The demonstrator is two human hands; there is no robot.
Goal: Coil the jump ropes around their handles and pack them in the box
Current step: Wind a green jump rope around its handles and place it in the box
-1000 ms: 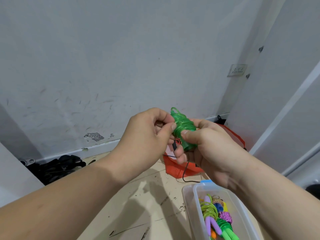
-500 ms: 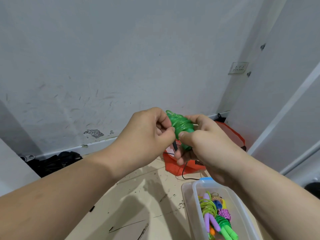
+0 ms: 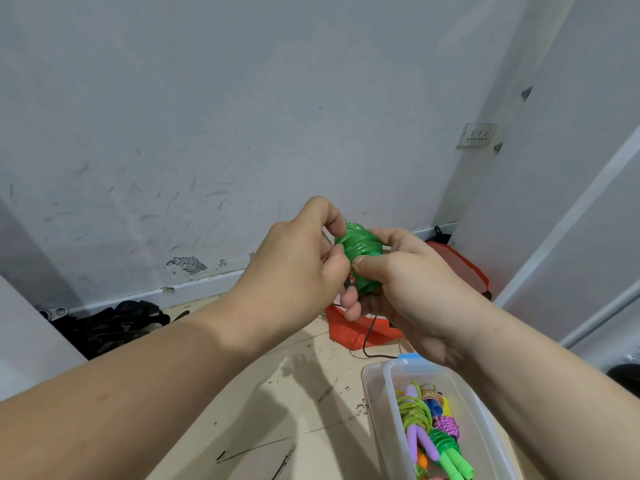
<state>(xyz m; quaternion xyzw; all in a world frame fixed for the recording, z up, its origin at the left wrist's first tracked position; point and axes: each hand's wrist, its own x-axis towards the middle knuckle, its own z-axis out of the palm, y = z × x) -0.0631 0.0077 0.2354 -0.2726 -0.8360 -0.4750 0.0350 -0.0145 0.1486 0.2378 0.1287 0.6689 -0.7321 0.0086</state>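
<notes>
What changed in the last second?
The left hand closed its fingers over the top of the coiled green plastic jump rope, hiding the loop that poked out earlier. The right hand still grips the bundle, same place. The clear plastic box of coiled ropes is unchanged.

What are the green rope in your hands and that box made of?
The green rope looks like glossy plastic cord, perhaps PVC: its coils catch the light. The box seems to be translucent plastic: colours show through its cloudy walls.
</notes>
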